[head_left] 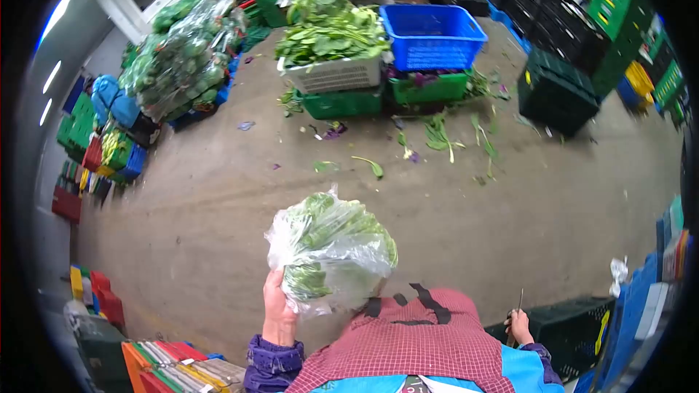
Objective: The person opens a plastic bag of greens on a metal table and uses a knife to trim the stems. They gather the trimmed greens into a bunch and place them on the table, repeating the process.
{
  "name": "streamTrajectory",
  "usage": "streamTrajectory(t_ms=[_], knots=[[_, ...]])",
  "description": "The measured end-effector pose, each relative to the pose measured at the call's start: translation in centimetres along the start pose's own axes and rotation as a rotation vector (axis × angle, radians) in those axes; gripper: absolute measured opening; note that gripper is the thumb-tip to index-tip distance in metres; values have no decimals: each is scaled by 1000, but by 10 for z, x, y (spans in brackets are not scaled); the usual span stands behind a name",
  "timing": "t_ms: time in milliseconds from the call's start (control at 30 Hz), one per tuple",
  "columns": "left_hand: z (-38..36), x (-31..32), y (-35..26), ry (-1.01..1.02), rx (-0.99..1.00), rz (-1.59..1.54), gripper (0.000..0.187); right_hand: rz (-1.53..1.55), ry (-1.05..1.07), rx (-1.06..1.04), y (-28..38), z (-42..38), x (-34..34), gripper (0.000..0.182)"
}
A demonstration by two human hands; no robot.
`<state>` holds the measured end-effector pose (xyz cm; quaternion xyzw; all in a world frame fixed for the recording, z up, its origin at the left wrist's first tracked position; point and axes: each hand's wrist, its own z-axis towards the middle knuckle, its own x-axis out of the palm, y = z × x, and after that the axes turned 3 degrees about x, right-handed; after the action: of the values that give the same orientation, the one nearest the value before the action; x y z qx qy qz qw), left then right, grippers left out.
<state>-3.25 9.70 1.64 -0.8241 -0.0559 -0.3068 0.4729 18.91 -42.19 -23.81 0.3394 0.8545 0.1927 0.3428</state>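
A clear plastic bag of leafy greens is held up in front of my body, above the floor. My left hand is closed around the bag's left side, its thumb pointing up and the other fingers mostly hidden. Low on the right, my right hand is closed around a thin, knife-like tool that points upward. That hand is beside a dark green crate, apart from the bag.
Leafy greens heap over a grey crate ahead, next to a blue crate. Loose leaves litter the floor. Bagged vegetables pile up left; a dark crate stands right. Folded crates lie near lower left.
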Motion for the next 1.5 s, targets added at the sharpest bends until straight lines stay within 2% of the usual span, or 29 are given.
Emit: streamTrajectory(t_ms=[33,100,167,200,233,300,367,467,567,633,667,700,767,800,867,933,967,1000,1100,1167,1233,1267,1300,1367,1500], knots=[[1,-2,26,-35,-10,-44,33,-122,-13,-62,18,0,-41,27],[9,-8,20,-74,12,-59,33,-267,30,-46,57,8,-44,27],[26,-20,13,-203,128,-12,31,-470,104,-195,65,44,-32,28],[36,-11,-2,-269,133,-39,30,-522,143,-68,110,40,-22,28],[58,-19,-14,-267,151,-46,30,-521,146,-87,142,50,-7,28],[85,-48,-32,-402,256,-35,30,-827,247,-150,197,84,27,29],[105,-66,-48,-412,268,-45,31,-840,268,-138,240,125,53,29],[146,-79,-85,-454,307,-84,33,-826,279,-77,337,180,118,30],[178,-91,-128,-547,371,-120,35,-919,251,-381,406,249,200,28],[197,-92,-145,-632,410,-146,39,-942,216,-578,509,252,251,29],[208,-91,-154,-658,414,-104,42,-934,213,-651,554,256,278,29],[221,-90,-163,-681,418,-59,45,-875,271,-613,596,262,304,29],[254,-88,-181,-708,417,77,52,-896,248,-678,681,257,351,29],[271,-88,-191,-716,408,186,56,-855,230,-755,712,253,372,29],[308,-89,-209,-704,379,478,63,-826,273,-745,763,257,405,28],[348,-95,-236,-651,359,718,71,-804,299,-691,790,257,434,27],[369,-100,-250,-622,354,771,74,-922,223,-690,792,262,448,28],[391,-114,-252,-616,410,588,71,-985,250,-692,789,270,456,29],[457,-120,-293,-583,420,636,61,-1154,392,-617,821,257,477,31],[499,-107,-322,-629,321,531,56,-1149,411,-558,848,259,494,31],[544,-102,-353,-632,314,780,57,-1063,350,-461,871,267,517,31],[568,-80,-374,-611,327,827,59,-1071,334,-453,892,262,528,30],[593,-94,-384,-593,329,846,59,-1078,345,-417,912,263,542,30],[652,-120,-400,-577,461,783,51,-1106,336,-450,941,280,573,31],[773,-103,-448,-595,483,808,48,-1085,421,-519,1001,325,646,33]])
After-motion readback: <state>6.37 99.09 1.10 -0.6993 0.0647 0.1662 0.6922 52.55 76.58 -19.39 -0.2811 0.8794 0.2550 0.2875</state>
